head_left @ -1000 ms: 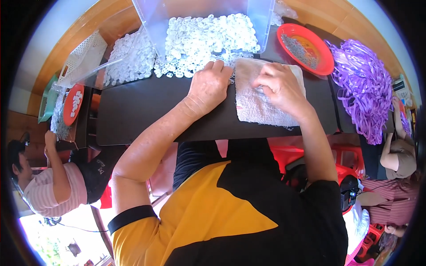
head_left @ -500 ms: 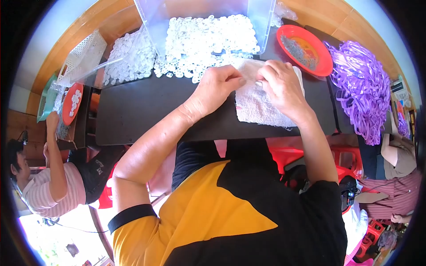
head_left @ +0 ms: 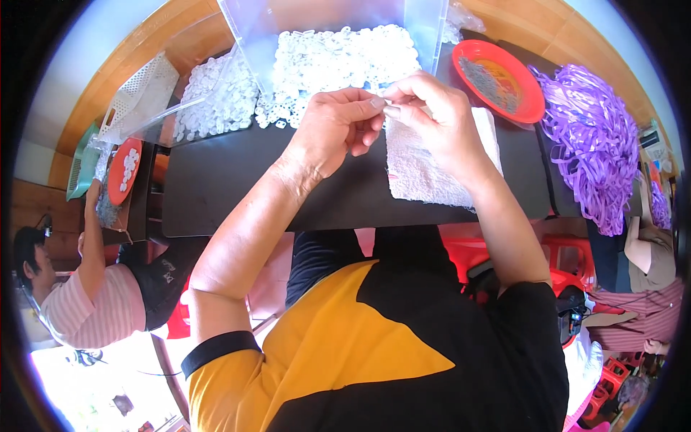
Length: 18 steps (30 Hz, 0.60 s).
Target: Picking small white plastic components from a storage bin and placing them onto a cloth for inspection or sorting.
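Two bare hands were held close together above a dark table (head_left: 237, 180), the left hand (head_left: 332, 128) and the right hand (head_left: 440, 119) nearly meeting at the fingertips. On each side, thumb and forefinger were narrowed to a pinch, and a small pale piece (head_left: 388, 102) appeared to be held between them. Most of it was covered by the fingers, so its shape could not be made out. It was held near the upper left corner of a pale, towel-like cloth (head_left: 432, 173). The remaining fingers of the left hand were loosely curled.

Beyond the hands, a heap of small white pieces (head_left: 345, 57), some with visible holes, was spread in and in front of a clear plastic bin (head_left: 245, 29). To the right, fine grey bits (head_left: 489, 83) were gathered in a red bowl (head_left: 531, 111), and a tangle of purple ribbon (head_left: 586, 144) was piled beside it.

The held piece was judged to be very light. If it was of the same kind as those in the heap, stiff, smooth plastic could be expected: hard to crush with an ordinary pinch, yet easily let slip from damp fingertips. It would best be gripped by its outer edges, between the pads of thumb and forefinger, with any hole left uncovered. Only slight pressure would be needed, and the two pinches would best be placed at opposite ends.
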Each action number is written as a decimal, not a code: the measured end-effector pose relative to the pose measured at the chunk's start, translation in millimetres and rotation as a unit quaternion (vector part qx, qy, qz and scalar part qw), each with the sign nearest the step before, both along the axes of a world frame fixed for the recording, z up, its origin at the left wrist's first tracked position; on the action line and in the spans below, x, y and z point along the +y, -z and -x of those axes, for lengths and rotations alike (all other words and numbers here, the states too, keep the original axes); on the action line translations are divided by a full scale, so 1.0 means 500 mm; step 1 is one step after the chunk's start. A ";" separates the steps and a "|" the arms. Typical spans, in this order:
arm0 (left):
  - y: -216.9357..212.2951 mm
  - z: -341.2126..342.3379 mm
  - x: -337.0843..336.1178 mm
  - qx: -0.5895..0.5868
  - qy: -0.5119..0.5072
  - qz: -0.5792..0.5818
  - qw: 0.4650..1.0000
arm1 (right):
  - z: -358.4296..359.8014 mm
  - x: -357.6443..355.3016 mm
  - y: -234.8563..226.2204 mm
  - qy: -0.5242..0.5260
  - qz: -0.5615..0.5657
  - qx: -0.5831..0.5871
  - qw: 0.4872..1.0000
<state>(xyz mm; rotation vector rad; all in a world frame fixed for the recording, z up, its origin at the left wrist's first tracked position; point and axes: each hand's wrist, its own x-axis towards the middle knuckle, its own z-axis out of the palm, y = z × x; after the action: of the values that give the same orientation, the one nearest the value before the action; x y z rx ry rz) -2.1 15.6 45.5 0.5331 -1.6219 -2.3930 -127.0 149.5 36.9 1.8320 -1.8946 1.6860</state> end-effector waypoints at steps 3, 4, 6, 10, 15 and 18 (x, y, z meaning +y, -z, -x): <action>-0.011 -0.011 -0.003 0.003 -0.019 0.012 1.000 | -0.008 -0.013 -0.019 -0.043 0.020 -0.060 0.997; -0.007 -0.015 -0.006 0.016 -0.026 -0.010 0.999 | -0.008 -0.018 -0.024 -0.042 0.007 -0.055 0.998; -0.002 -0.018 -0.012 0.028 -0.033 -0.031 0.999 | -0.006 -0.028 -0.025 -0.041 -0.005 -0.051 0.998; 0.047 -0.002 -0.037 -0.008 -0.072 0.339 0.938 | 0.015 -0.059 -0.002 0.001 -0.011 -0.036 0.999; 0.115 0.010 -0.037 0.048 -0.024 0.741 0.670 | 0.035 -0.065 0.033 -0.020 -0.022 -0.246 0.969; 0.129 0.020 -0.032 0.058 -0.024 0.770 0.635 | 0.027 -0.061 0.034 -0.018 -0.047 -0.270 0.962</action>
<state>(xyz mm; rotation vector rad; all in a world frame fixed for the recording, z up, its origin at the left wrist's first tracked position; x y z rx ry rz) -12.4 -0.2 -19.0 0.0083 -2.6131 -0.2712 -140.6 119.1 20.1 1.5445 -2.1566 2.3341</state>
